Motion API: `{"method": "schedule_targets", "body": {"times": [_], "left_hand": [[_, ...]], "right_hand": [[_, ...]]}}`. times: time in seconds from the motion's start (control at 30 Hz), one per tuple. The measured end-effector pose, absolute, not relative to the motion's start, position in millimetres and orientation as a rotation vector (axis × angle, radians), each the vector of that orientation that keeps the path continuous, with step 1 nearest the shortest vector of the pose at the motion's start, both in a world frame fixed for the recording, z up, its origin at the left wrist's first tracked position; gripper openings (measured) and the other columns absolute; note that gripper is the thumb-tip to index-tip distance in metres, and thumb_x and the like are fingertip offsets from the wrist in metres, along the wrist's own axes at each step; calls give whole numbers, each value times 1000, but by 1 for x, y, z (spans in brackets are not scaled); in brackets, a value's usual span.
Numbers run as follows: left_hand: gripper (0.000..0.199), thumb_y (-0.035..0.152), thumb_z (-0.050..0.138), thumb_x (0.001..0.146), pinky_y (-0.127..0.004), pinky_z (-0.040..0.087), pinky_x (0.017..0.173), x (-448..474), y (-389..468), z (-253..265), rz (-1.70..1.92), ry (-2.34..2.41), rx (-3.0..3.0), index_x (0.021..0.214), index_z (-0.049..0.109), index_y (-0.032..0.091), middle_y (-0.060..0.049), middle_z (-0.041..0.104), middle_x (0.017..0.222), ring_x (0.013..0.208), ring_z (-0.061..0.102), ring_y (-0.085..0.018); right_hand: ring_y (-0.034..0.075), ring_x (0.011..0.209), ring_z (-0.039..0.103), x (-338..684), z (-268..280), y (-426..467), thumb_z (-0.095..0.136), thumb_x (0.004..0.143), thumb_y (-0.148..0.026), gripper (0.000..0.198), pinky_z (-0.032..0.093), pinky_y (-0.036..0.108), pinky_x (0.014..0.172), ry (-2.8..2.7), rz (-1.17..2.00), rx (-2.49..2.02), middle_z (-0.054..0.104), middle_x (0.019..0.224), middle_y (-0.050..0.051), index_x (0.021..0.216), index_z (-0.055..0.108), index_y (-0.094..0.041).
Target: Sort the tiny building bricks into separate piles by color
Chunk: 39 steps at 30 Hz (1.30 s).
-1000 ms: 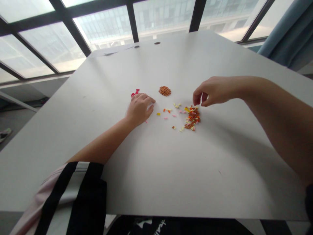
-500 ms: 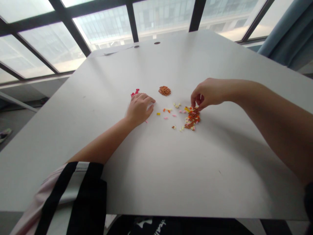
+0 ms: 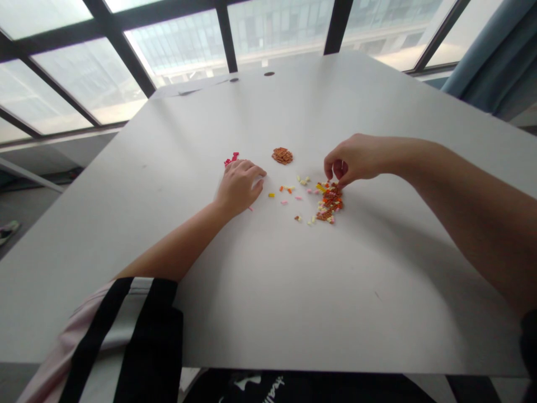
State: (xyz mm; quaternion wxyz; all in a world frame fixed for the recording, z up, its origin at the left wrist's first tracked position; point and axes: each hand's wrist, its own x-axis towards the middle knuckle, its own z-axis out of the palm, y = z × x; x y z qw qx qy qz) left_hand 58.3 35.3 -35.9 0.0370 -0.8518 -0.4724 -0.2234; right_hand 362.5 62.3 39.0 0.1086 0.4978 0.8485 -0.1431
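Note:
My left hand rests on the table, fingers loosely bent and thumb apart, beside a small group of red pieces. A white thing, too unclear to name, shows between its thumb and forefinger. My right hand reaches down over the far edge of a mixed pile of tiny building-block-like pieces in brown, orange, pale yellow and pink. Its thumb and forefinger are curved, tips apart and close to the pile; I make out nothing between them. Yellow pieces lie just under the fingertips.
A round heap of brown pieces lies between my hands, farther back. Loose pink pieces, pale yellow pieces and a yellow piece are scattered on the white table. Windows and a blue curtain stand beyond.
My right hand has shifted slightly left, its forefinger lifting a little from the pile. My left hand stays in place.

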Motion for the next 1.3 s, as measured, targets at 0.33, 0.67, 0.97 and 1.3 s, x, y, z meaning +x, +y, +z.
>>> {"method": "schedule_targets", "body": {"times": [0.33, 0.67, 0.97, 1.3], "left_hand": [[19, 20, 59, 93, -49, 45, 109, 57, 36, -37, -697, -1445, -2618, 106, 74, 23, -9, 74, 116, 116, 64, -29], [20, 19, 59, 93, -50, 46, 110, 57, 35, -37, -707, -1443, -2621, 106, 74, 22, -10, 74, 116, 116, 64, -29], [21, 20, 59, 92, -50, 46, 110, 57, 36, -38, -716, -1440, -2617, 106, 74, 23, -9, 74, 115, 116, 64, -28], [22, 18, 59, 93, -50, 46, 110, 59, 35, -37, -709, -1439, -2622, 108, 75, 20, -10, 74, 114, 117, 64, -29]], "right_hand": [[25, 74, 72, 365, 36, 66, 81, 71, -61, 28, 53, 39, 73, 2548, -410, 1373, 76, 69, 0, 74, 81, -33], [24, 80, 73, 362, 35, 64, 78, 78, -51, 21, 54, 37, 74, 2548, -413, 1376, 80, 81, 0, 83, 83, -32], [25, 87, 73, 358, 39, 60, 69, 87, -45, 23, 54, 39, 83, 2617, -504, 1366, 82, 93, 4, 94, 84, -29], [27, 93, 73, 344, 41, 73, 60, 91, -57, 43, 54, 42, 88, 2731, -410, 1598, 82, 102, 6, 114, 82, -29]]}}
